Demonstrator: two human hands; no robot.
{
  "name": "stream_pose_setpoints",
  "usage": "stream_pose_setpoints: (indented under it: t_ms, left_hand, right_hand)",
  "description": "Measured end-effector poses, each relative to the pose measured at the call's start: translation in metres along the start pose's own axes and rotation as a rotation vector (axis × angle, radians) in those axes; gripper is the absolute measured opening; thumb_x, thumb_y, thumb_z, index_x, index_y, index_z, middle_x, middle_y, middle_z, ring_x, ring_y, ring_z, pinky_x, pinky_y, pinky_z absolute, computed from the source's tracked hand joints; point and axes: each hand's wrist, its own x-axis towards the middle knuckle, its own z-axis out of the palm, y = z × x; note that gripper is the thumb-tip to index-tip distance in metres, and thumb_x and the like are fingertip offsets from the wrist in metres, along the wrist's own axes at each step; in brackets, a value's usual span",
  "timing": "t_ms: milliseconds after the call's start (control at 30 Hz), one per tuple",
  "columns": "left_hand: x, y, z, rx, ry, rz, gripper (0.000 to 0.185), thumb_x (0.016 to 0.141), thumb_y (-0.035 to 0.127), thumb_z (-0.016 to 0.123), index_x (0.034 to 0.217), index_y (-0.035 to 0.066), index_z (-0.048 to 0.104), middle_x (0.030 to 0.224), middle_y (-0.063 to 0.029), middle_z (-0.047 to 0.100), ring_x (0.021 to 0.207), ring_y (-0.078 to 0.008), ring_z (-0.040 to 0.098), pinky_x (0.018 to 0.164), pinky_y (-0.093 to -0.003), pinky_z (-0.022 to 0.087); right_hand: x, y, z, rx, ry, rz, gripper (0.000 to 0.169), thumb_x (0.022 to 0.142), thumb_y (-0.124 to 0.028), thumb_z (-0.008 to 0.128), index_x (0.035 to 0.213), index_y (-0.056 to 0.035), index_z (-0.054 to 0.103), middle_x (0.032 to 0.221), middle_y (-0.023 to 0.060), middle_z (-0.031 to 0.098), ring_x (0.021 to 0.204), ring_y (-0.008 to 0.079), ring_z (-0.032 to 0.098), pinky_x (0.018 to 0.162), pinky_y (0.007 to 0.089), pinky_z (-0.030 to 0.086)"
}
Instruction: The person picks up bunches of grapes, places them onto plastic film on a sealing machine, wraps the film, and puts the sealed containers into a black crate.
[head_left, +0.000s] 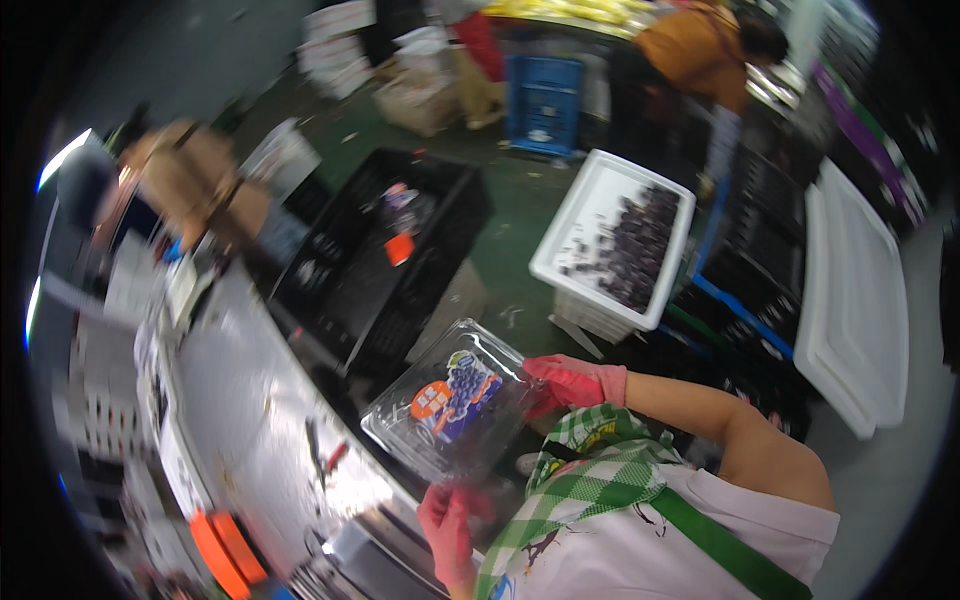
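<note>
In front of my apron I hold a clear plastic clamshell container (480, 457), tilted, with a printed grape label (457, 397) facing up. My right hand (566, 382), in a pink-red glove, grips its right edge. At the container's lower corner my left hand (450, 525), in the same kind of glove, has its fingers closed around the edge; blur hides exactly how they hold it. No fruit shows through the clear plastic. Just left of the container runs a metal worktable (240, 375).
A small tool with a red part (330, 459) and orange objects (229, 551) lie on or beside the worktable. Beyond stands a black crate (360, 277) with packaging inside. A white tub (630, 240) holds dark grapes. Two people (202, 172), (694, 52) work nearby. White lids (855, 300) lean at right.
</note>
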Motion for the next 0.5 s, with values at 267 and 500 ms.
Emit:
stream_pose_setpoints:
  t_ms: [267,500]
  left_hand:
    - [0.106,0.003,0.138,0.319,-0.584,-0.284,0.02,0.085,0.019,0.056,0.083,0.0,0.055,0.067,-0.0095,0.061,0.053,-0.0157,0.057,0.051,-0.0276,0.047]
    - [0.112,-0.034,0.229,0.661,-1.142,-0.391,0.031,0.09,0.032,0.053,0.092,0.001,0.055,0.073,-0.0038,0.058,0.066,-0.0112,0.055,0.061,-0.0235,0.045]
  right_hand:
    - [-0.124,0.05,-0.112,0.326,0.475,-0.436,0.035,0.087,-0.03,0.057,0.112,-0.006,0.055,0.104,0.0033,0.057,0.1,0.0194,0.055,0.084,0.0401,0.05]
    - [-0.212,0.206,-0.118,0.775,1.05,-0.891,0.038,0.083,-0.023,0.064,0.112,-0.0016,0.054,0.107,0.0051,0.058,0.098,0.0179,0.056,0.08,0.0438,0.052]
